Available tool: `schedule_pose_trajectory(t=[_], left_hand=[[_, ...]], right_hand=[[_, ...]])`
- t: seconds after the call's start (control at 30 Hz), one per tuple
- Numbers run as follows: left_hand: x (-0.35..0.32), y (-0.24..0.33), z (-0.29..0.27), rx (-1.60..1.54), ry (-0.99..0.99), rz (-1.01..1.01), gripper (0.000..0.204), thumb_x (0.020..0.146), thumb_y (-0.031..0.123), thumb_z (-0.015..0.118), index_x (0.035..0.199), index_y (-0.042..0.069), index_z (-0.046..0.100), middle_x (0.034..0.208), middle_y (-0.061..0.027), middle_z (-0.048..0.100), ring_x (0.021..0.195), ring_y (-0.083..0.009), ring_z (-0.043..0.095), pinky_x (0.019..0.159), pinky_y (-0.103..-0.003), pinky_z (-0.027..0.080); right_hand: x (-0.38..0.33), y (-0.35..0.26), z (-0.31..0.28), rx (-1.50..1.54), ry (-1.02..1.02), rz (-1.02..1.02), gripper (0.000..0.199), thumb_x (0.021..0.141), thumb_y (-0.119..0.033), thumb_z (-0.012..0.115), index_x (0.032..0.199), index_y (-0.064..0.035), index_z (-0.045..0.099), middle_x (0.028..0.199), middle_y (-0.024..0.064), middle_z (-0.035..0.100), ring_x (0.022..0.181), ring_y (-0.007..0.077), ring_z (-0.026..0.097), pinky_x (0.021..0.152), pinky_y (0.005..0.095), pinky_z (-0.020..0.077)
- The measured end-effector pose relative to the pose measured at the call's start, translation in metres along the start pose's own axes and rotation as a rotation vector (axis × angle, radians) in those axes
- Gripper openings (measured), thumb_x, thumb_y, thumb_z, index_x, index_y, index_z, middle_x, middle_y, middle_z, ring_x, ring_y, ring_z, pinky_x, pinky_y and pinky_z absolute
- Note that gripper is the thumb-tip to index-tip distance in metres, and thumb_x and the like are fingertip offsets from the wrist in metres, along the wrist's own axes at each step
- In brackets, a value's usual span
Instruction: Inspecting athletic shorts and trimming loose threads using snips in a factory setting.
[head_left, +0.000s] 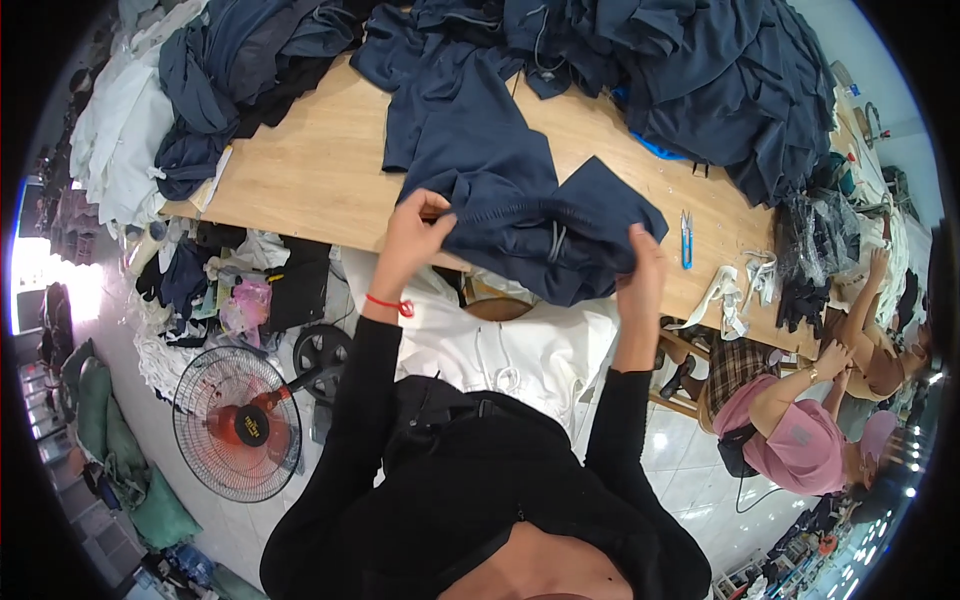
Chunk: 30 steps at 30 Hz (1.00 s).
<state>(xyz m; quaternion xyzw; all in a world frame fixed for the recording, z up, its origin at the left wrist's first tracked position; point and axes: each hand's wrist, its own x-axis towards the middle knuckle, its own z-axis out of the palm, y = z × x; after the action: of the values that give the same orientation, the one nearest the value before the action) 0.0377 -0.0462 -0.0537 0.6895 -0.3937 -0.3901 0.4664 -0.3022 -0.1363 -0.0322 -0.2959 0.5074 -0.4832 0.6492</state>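
A pair of navy drawstring trousers [480, 160] lies across the near edge of the wooden table, its waistband bunched toward me and its legs stretching away. My left hand [412, 235] pinches the waistband's left end between thumb and fingers. At the other end, my right hand [643, 272] grips the cloth, thumb on top and fingers partly hidden beneath it. A grey drawstring [556, 242] shows in the middle of the waistband, between my hands. Blue-handled thread snips [687, 242] lie on the table to the right of my right hand.
Dark navy garments [700, 80] are heaped at the far right, with more navy and white clothes [125, 120] at the left. White cloth strips [725, 300] lie near the right edge. A standing fan [240, 425] is at lower left. Co-workers [800, 430] sit at right.
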Motion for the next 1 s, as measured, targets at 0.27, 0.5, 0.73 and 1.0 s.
schedule_pose_trajectory(t=[0.27,0.5,0.73,1.0], left_hand=[[0.003,0.014,0.062,0.44,0.003,0.539,0.031,0.099,0.007,0.076,0.13,0.007,0.077,0.129,-0.0153,0.076,0.124,-0.0371,0.068,0.105,-0.046,0.054],[0.007,0.048,0.051,0.106,-0.349,0.178,0.028,0.108,0.009,0.074,0.134,-0.003,0.074,0.11,-0.0055,0.08,0.109,-0.0165,0.071,0.096,-0.033,0.056],[-0.071,0.115,0.026,-0.575,-0.347,0.082,0.019,0.114,0.003,0.07,0.132,-0.003,0.075,0.117,-0.0028,0.076,0.103,-0.0066,0.068,0.088,-0.023,0.056],[-0.108,0.13,0.032,-0.461,-0.246,0.152,0.02,0.111,0.0,0.072,0.129,-0.005,0.077,0.116,-0.0049,0.074,0.096,-0.0085,0.069,0.079,-0.024,0.056]], right_hand=[[0.01,0.027,-0.014,-0.037,-0.131,-0.145,0.036,0.116,-0.016,0.071,0.08,-0.0123,0.063,0.079,-0.0114,0.057,0.071,-0.0008,0.044,0.063,0.0223,0.0336],[0.0,0.001,-0.003,-0.555,0.203,-0.581,0.019,0.115,-0.014,0.07,0.12,0.0028,0.079,0.109,0.0055,0.079,0.092,0.0117,0.068,0.087,0.028,0.0538],[-0.102,-0.046,0.057,-0.645,-0.149,-0.914,0.023,0.092,0.008,0.083,0.114,0.0011,0.082,0.108,0.0143,0.082,0.097,0.026,0.076,0.089,0.0355,0.0598],[-0.125,-0.046,0.104,-0.763,-0.203,-1.163,0.028,0.082,0.008,0.091,0.107,-0.0001,0.082,0.097,0.0106,0.074,0.087,0.0279,0.072,0.075,0.0374,0.0543]])
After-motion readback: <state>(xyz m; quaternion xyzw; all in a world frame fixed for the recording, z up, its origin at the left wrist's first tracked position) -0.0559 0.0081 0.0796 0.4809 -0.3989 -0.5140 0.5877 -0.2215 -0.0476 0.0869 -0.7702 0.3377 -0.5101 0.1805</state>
